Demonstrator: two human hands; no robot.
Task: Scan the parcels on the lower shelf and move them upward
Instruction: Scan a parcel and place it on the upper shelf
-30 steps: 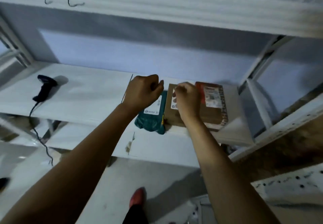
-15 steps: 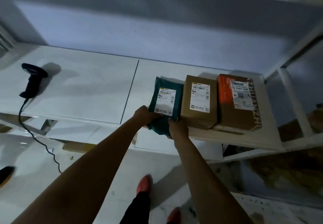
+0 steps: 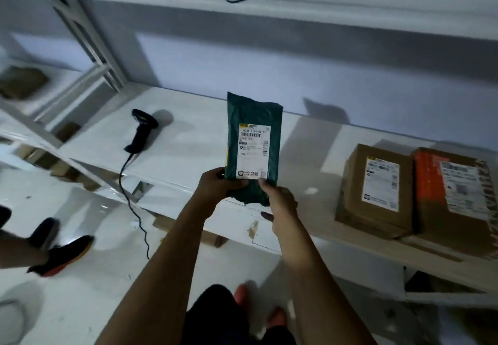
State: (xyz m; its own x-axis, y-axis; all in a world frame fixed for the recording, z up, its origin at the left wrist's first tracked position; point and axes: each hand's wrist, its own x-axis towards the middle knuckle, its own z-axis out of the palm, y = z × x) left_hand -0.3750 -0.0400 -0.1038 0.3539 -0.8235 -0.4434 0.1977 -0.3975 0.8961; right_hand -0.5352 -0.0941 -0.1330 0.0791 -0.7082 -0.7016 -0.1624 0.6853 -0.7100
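Lifted off the white shelf (image 3: 188, 140) now: dark green plastic mailer (image 3: 253, 140), label up, pinched by left hand (image 3: 218, 183) and right hand (image 3: 277, 199). Next, probably: free one hand, fetch black corded scanner (image 3: 141, 132).

Mailer bag (image 3: 254, 126): dark green, w/ white label (image 3: 253, 153), black print. Barcode scanner (image 3: 141, 132) + cable (image 3: 134, 210): black. Left carton (image 3: 376, 191): brown, white label. Right carton (image 3: 455, 196): brown w/ orange panel, white label. Shelf (image 3: 188, 150): white. Wall: pale blue-grey.
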